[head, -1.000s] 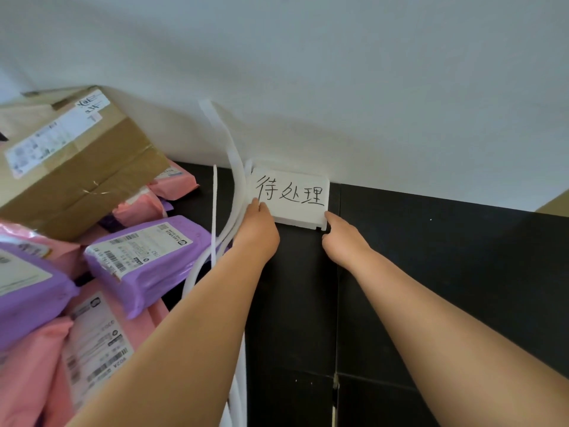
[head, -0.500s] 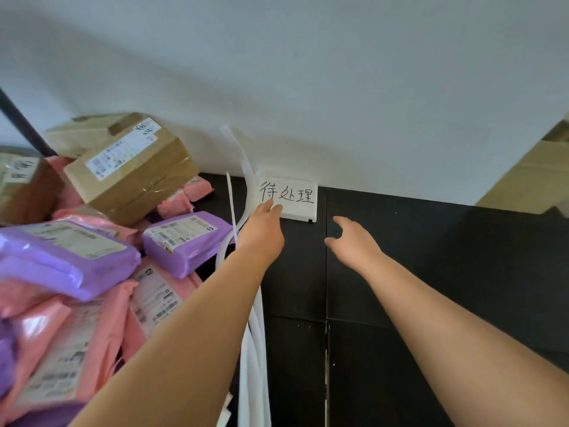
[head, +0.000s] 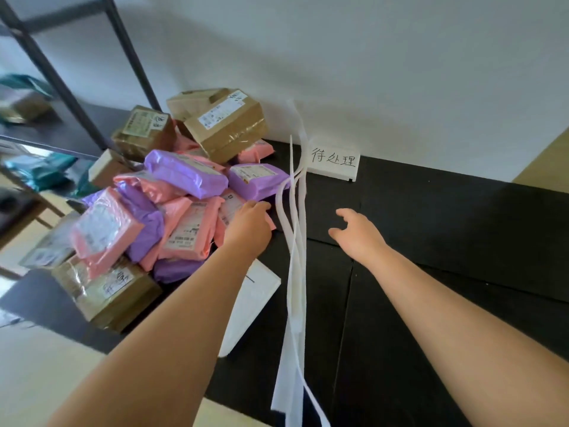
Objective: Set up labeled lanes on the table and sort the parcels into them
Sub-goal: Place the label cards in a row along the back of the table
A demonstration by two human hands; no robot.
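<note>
Leaning against the wall [head: 369,72] at the far edge of the table [head: 431,241], the label card [head: 334,163] seems to head the lane right of the white strips [head: 297,241], while the left hand [head: 249,224] touches the parcel pile [head: 172,192], grip unclear, and the right hand [head: 357,234] hovers loose, holding nothing.

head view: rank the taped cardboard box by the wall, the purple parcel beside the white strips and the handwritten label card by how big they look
1. taped cardboard box, clearly the largest
2. purple parcel and handwritten label card: they look about alike, too close to rank
</note>
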